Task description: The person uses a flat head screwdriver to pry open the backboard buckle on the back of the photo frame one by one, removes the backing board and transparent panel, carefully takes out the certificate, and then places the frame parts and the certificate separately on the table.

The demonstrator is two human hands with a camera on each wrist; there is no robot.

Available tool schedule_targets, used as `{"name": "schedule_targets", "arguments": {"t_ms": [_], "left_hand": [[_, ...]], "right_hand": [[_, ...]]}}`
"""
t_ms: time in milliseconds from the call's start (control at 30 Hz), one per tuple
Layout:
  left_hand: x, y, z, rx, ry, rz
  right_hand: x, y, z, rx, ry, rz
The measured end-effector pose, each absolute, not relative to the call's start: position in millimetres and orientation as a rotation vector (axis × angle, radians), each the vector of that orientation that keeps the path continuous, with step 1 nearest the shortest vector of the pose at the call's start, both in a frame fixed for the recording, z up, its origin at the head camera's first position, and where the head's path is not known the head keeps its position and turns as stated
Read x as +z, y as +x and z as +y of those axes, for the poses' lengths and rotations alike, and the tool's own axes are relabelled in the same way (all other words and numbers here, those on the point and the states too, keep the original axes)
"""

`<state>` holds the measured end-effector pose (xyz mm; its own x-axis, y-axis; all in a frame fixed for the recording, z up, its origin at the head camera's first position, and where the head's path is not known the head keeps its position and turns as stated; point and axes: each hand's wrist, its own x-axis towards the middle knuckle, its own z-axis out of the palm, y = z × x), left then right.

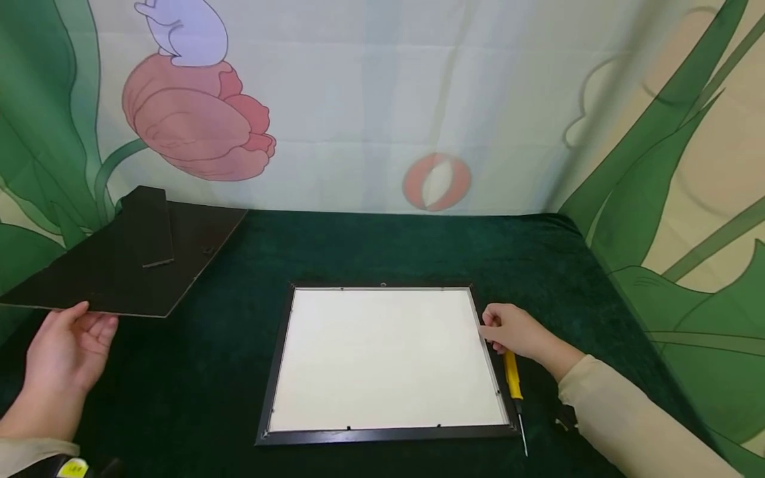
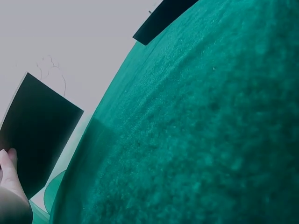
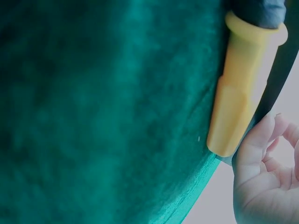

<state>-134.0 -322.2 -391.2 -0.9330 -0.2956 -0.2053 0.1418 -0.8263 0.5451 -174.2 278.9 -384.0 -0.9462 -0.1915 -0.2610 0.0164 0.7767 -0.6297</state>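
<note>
On the left, my left hand [image 1: 68, 348] pinches the near edge of a black backing board [image 1: 107, 285] between thumb and fingers, holding it raised and tilted. A narrow easel leg [image 1: 148, 229] is attached to the board's dark face. A black picture frame [image 1: 388, 435] lies face down at the center, white sheet [image 1: 388, 358] showing inside and small metal tabs around its inner edge. My right hand [image 1: 514, 330] is at the frame's right side, fingers curled, thumb tip over the inner rim. Beside that rim, under the hand, lies a yellow-handled screwdriver [image 1: 512, 375].
Dark green cloth [image 1: 358, 245] covers the table. Behind it hangs a printed curtain [image 1: 335, 119] with a flower and leaves. Small dark pieces [image 1: 564, 421] lie near the right sleeve. A dark object with a yellow label [image 1: 73, 467] shows at the bottom left.
</note>
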Motion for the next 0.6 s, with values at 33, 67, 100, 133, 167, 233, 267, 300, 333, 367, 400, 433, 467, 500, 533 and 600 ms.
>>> {"name": "schedule_targets", "arguments": {"t_ms": [33,67,100,133,167,233,267,300,333,367,400,433,467,500,533,600], "left_hand": [[-392.0,-135.6,-323.0,-2.761,0.433,-0.801],[-393.0,-137.2,-324.1,-2.758,0.445,-0.803],[-393.9,-138.6,-324.9,-2.751,0.466,-0.807],[-395.2,-139.9,-326.0,-2.741,0.489,-0.815],[-397.8,-141.7,-328.3,-2.725,0.509,-0.828],[-402.0,-144.5,-331.9,-2.697,0.543,-0.854],[-404.0,-145.6,-333.7,-2.690,0.554,-0.860],[-405.7,-146.6,-335.1,-2.681,0.565,-0.870],[-407.6,-147.3,-336.4,-2.677,0.570,-0.874],[-409.4,-147.7,-337.5,-2.680,0.574,-0.870],[-409.9,-146.9,-337.1,-2.686,0.584,-0.863],[-411.2,-146.1,-336.8,-2.693,0.595,-0.861],[-412.9,-145.1,-336.7,-2.702,0.604,-0.856],[-414.8,-144.2,-336.6,-2.708,0.614,-0.854],[-416.8,-143.0,-336.4,-2.716,0.624,-0.848],[-420.7,-141.4,-336.3,-2.725,0.644,-0.846]], "right_hand": [[-383.8,-174.1,278.4,-0.947,-0.139,2.660],[-383.7,-174.1,277.8,-0.950,-0.143,2.661],[-383.8,-174.1,277.0,-0.954,-0.141,2.661],[-383.7,-174.0,276.3,-0.957,-0.141,2.659],[-383.8,-174.2,275.5,-0.959,-0.140,2.657],[-384.2,-174.6,274.0,-0.961,-0.137,2.653],[-384.4,-174.9,273.5,-0.961,-0.137,2.653],[-384.7,-175.0,273.1,-0.957,-0.137,2.655],[-385.0,-175.0,273.0,-0.952,-0.138,2.658],[-385.3,-174.8,272.9,-0.955,-0.135,2.658],[-385.8,-174.3,273.0,-0.957,-0.130,2.656],[-386.2,-173.7,273.2,-0.959,-0.124,2.653],[-386.5,-172.9,273.4,-0.957,-0.125,2.651],[-387.0,-171.9,273.8,-0.953,-0.127,2.650],[-387.2,-170.9,273.9,-0.954,-0.120,2.644],[-387.3,-169.1,274.2,-0.950,-0.109,2.641]]}}
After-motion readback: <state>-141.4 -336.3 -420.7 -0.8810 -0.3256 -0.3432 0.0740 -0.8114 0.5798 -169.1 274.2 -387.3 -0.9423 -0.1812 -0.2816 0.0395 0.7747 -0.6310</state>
